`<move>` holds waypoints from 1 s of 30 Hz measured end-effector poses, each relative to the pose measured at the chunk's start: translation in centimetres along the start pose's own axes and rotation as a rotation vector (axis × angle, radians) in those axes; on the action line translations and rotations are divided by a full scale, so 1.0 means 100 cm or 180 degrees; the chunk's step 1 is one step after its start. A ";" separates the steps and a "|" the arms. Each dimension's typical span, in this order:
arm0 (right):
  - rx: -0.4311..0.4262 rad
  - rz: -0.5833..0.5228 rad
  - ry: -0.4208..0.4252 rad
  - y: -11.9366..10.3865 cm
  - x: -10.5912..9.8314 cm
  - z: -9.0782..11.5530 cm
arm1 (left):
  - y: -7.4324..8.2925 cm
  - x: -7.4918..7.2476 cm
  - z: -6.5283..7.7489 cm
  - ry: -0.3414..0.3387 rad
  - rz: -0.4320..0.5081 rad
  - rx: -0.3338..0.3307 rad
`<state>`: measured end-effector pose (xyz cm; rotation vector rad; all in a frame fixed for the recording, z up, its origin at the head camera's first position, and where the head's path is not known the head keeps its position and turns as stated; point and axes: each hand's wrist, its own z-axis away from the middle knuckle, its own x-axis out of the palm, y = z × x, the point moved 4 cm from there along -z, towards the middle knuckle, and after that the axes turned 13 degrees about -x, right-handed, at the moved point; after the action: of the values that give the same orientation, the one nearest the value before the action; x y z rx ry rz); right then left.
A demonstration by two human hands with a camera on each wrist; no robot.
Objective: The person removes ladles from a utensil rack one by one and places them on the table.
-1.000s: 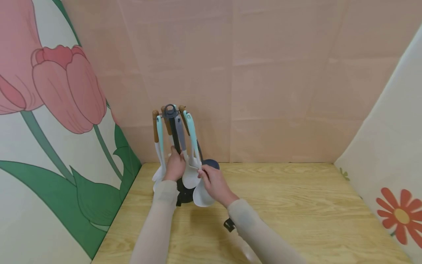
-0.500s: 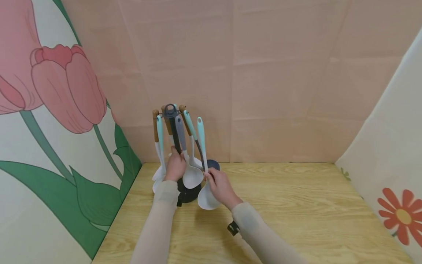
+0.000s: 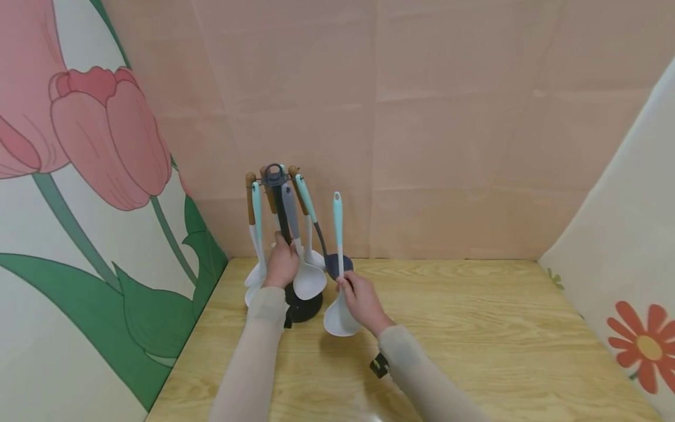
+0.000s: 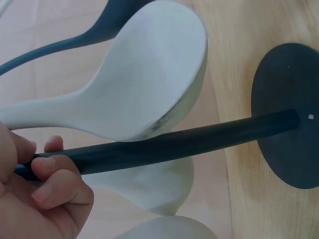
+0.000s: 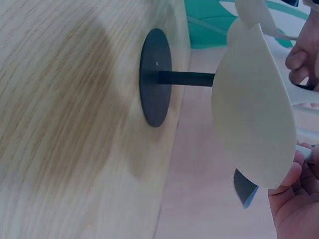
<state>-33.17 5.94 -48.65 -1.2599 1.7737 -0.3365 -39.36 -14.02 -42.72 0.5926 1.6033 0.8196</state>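
A black rotary utensil stand [image 3: 280, 212] stands upright at the left of the table, with several utensils hung from its top ring. My left hand [image 3: 282, 265] grips its pole, fingers curled round it in the left wrist view. A white ladle [image 3: 337, 319] with a turquoise handle is upright just right of the stand, off its ring. Its shaft is pinched low, above the bowl, by my right hand [image 3: 364, 302]. Nearest it on the stand hang a grey-handled white ladle [image 4: 149, 74] and a dark-headed utensil [image 3: 333, 265] with a turquoise handle.
The stand's round black base [image 5: 155, 77] rests on the wood-grain table [image 3: 464, 328]. Brown-handled utensils [image 3: 250, 199] hang at the stand's left and rear. A pink backdrop [image 3: 448, 146] rises behind; a tulip-printed panel [image 3: 111, 140] borders the left.
My right hand has drawn the turquoise-handled white ladle off the ring and moved it right, apart from the other utensils. My left hand keeps its grip on the pole.
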 end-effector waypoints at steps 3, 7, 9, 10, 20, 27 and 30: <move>0.0056 -0.0002 0.0022 0.006 0.000 0.002 | -0.001 0.000 -0.001 0.0033 0.0002 0.0030; 0.0106 -0.0033 0.0049 0.014 0.000 0.006 | -0.001 0.001 -0.002 0.0046 0.0004 0.0049; 0.0151 -0.0053 0.0061 0.018 -0.001 0.007 | -0.001 0.001 -0.002 0.0040 0.0016 0.0054; 0.0191 -0.0067 0.0063 0.020 -0.001 0.008 | -0.001 0.000 -0.002 0.0040 0.0022 0.0053; 0.0432 -0.0022 0.0244 0.037 0.000 0.018 | -0.001 0.000 -0.003 0.0016 0.0049 0.0013; 0.0822 -0.0137 0.0260 0.047 0.001 0.024 | 0.000 0.000 -0.003 0.0028 0.0046 0.0011; 0.1075 -0.0205 0.0207 0.051 0.003 0.027 | -0.001 0.001 -0.004 0.0036 0.0054 0.0007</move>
<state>-34.17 8.65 -53.73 -1.0743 1.6482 -0.6900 -39.72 -14.09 -42.79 0.6047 1.6117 0.8353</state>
